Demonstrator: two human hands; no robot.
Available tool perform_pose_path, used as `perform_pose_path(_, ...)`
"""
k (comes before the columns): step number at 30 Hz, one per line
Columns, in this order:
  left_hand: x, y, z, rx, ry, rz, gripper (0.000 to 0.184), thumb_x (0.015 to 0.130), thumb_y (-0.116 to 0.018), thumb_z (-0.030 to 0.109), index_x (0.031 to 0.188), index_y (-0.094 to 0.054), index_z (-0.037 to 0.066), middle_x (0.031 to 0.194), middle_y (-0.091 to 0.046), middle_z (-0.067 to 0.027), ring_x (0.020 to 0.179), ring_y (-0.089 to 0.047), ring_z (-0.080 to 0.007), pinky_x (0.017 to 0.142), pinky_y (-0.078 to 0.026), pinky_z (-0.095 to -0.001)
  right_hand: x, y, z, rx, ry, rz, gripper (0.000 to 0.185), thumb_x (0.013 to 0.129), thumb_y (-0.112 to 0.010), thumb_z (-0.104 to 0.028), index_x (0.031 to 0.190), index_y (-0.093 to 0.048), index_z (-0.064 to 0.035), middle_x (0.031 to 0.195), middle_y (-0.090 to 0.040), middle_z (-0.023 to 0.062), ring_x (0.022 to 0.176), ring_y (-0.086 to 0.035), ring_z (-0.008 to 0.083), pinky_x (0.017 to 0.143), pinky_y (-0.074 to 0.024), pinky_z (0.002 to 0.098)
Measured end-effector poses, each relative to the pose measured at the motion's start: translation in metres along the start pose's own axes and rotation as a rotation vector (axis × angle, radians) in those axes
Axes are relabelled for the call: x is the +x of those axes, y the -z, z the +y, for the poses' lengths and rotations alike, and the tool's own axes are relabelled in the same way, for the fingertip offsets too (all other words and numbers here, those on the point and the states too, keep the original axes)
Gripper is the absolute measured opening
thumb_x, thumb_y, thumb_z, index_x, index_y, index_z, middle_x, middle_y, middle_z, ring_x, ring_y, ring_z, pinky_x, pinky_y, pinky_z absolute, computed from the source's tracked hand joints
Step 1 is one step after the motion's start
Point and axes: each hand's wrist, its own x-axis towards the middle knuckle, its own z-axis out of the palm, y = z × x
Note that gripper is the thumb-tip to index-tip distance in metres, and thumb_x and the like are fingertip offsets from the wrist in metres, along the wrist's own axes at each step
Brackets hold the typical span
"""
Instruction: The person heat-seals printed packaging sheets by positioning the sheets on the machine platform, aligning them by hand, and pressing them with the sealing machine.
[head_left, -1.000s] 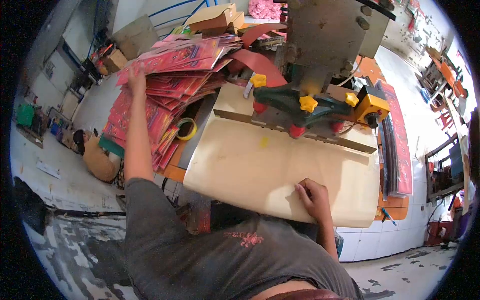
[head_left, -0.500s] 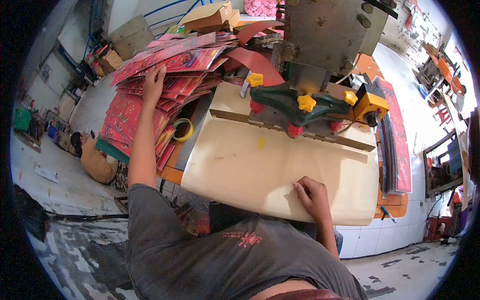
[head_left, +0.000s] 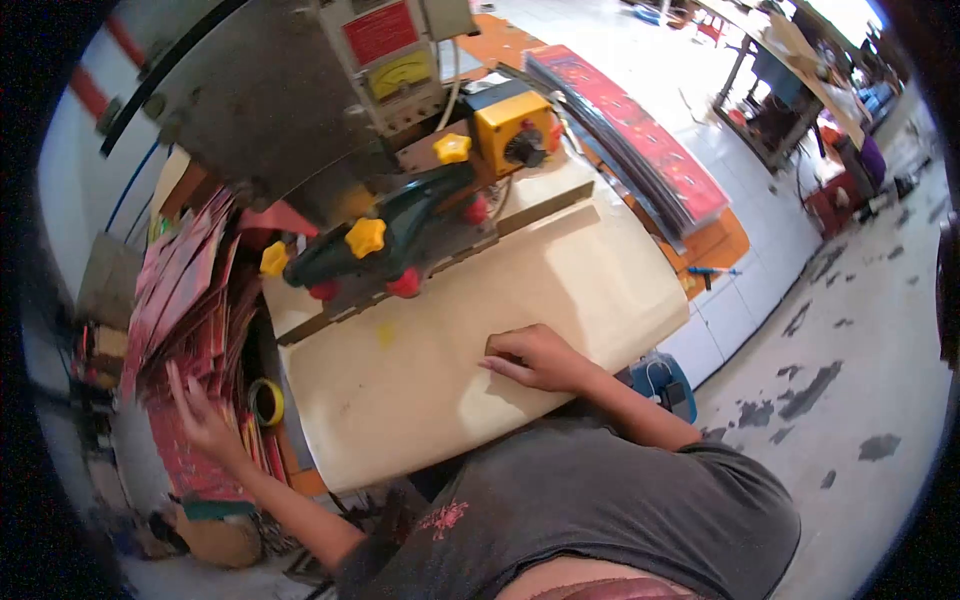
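1. Two bare hands are before us in the head view, well apart, with a broad cream sheet between the left one and most of the machine's front.
2. We see our left hand over the lower part of a loose pile of red printed packets; its grip is apart, the fingers spread, and we cannot tell whether they touch the packets.
3. Our right hand appears to rest on the cream sheet near its front edge. Its fingers are loosely curled, and we cannot tell whether the grip is fully together.
4. Just beside the pile, to the right of our left hand, we find a roll of yellow tape.
5. Behind the sheet stands the machine, with a dark green bracket, yellow star-shaped knobs and red feet. We see a yellow control box beside it.
6. Along the right, we have a neat red stack lying lengthwise, and near its closer end a blue pen on the orange worktop.
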Motion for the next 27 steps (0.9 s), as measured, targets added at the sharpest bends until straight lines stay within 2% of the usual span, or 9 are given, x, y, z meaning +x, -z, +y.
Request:
perform_pose_path(1, -0.018, -0.003, 0.018, -0.078, 0.099, 0.062, 0.043, 0.109, -0.051, 0.028, 0.144, -0.056, 0.003, 0.147, -0.055, -0.0170, 0.130, -0.058, -0.0276, 0.099, -0.053, -0.0369, 0.000, 0.000, -0.001, -0.001, -0.019, 0.027, 0.024, 0.099, -0.062, -0.027, 0.089, -0.063, -0.0051, 0.078, -0.063, 0.0180, 0.073, -0.063, 0.0395, 0.068, -0.0496, 0.0466)
perform_pose_path(3, -0.052, -0.008, 0.018, -0.102, -0.065, 0.172, 0.041, 0.110, -0.048, 0.025, 0.138, -0.059, -0.003, 0.135, -0.063, -0.0197, 0.116, -0.065, -0.0233, 0.085, -0.058, -0.0315, 0.001, 0.003, -0.002, -0.025, 0.006, -0.019, 0.024, 0.099, -0.063, -0.027, 0.088, -0.062, -0.0054, 0.077, -0.063, 0.0185, 0.072, -0.063, 0.0391, 0.067, -0.0489, 0.0469)
perform_pose_path(9, -0.126, -0.047, 0.051, -0.228, 0.332, 0.396, 0.047, 0.111, -0.045, 0.032, 0.124, -0.063, -0.009, 0.091, -0.071, -0.0132, 0.075, -0.061, -0.0159, 0.063, -0.049, -0.0264, -0.001, 0.017, -0.007, 0.175, -0.002, -0.117, 0.025, 0.101, -0.062, -0.027, 0.091, -0.064, -0.0043, 0.074, -0.063, 0.0161, 0.067, -0.062, 0.0336, 0.064, -0.0472, 0.0436)
perform_pose_path(11, -0.146, -0.056, 0.053, -0.263, 0.352, 0.227, 0.049, 0.110, -0.046, 0.035, 0.118, -0.064, -0.010, 0.077, -0.065, -0.0114, 0.062, -0.054, -0.0136, 0.059, -0.044, -0.0268, -0.001, 0.027, -0.008, 0.178, 0.006, -0.155, 0.024, 0.102, -0.062, -0.026, 0.093, -0.064, -0.0037, 0.074, -0.063, 0.0127, 0.067, -0.062, 0.0272, 0.063, -0.0470, 0.0397)
perform_pose_path(15, -0.183, -0.087, 0.067, -0.514, 0.331, 0.032, 0.048, 0.108, -0.047, 0.035, 0.109, -0.066, -0.009, 0.072, -0.065, -0.0115, 0.059, -0.055, -0.0131, 0.058, -0.044, -0.0269, -0.007, 0.061, -0.015, 0.217, 0.001, -0.298, 0.021, 0.103, -0.061, -0.024, 0.099, -0.067, -0.0038, 0.078, -0.068, 0.0053, 0.070, -0.064, 0.0166, 0.063, -0.0483, 0.0336)
perform_pose_path(17, -0.195, -0.094, 0.081, -0.543, 0.160, -0.357, 0.039, 0.106, -0.053, 0.028, 0.105, -0.069, -0.007, 0.073, -0.067, -0.0099, 0.059, -0.056, -0.0131, 0.056, -0.046, -0.0292, -0.015, 0.089, -0.031, 0.229, -0.067, -0.279, 0.020, 0.103, -0.061, -0.023, 0.101, -0.068, -0.0037, 0.081, -0.069, 0.0042, 0.071, -0.065, 0.0144, 0.063, -0.0493, 0.0321)
perform_pose_path(18, -0.199, -0.097, 0.089, -0.546, 0.159, -0.361, 0.039, 0.106, -0.053, 0.028, 0.105, -0.069, -0.007, 0.073, -0.067, -0.0099, 0.059, -0.056, -0.0131, 0.056, -0.046, -0.0292, -0.021, 0.102, -0.035, 0.243, -0.134, -0.265, 0.020, 0.103, -0.061, -0.022, 0.103, -0.069, -0.0037, 0.083, -0.071, 0.0030, 0.072, -0.066, 0.0122, 0.063, -0.0502, 0.0306)
perform_pose_path(23, -0.199, -0.116, 0.112, -0.341, -0.056, -0.880, 0.019, 0.097, -0.063, 0.011, 0.111, -0.073, 0.003, 0.076, -0.069, -0.0114, 0.062, -0.063, -0.0217, 0.061, -0.051, -0.0340, -0.052, 0.159, -0.018, 0.135, -0.296, 0.336, 0.022, 0.101, -0.063, -0.023, 0.103, -0.069, -0.0014, 0.083, -0.070, 0.0049, 0.074, -0.068, 0.0103, 0.066, -0.0544, 0.0279)
perform_pose_path(27, -0.193, -0.123, 0.122, -0.264, -0.142, -0.944, 0.020, 0.096, -0.064, 0.010, 0.112, -0.073, 0.005, 0.079, -0.068, -0.0127, 0.068, -0.065, -0.0255, 0.064, -0.052, -0.0350, -0.072, 0.208, 0.045, -0.040, -0.456, 0.893, 0.023, 0.100, -0.065, -0.024, 0.105, -0.066, -0.0022, 0.077, -0.066, 0.0031, 0.067, -0.062, 0.0086, 0.059, -0.0488, 0.0260)
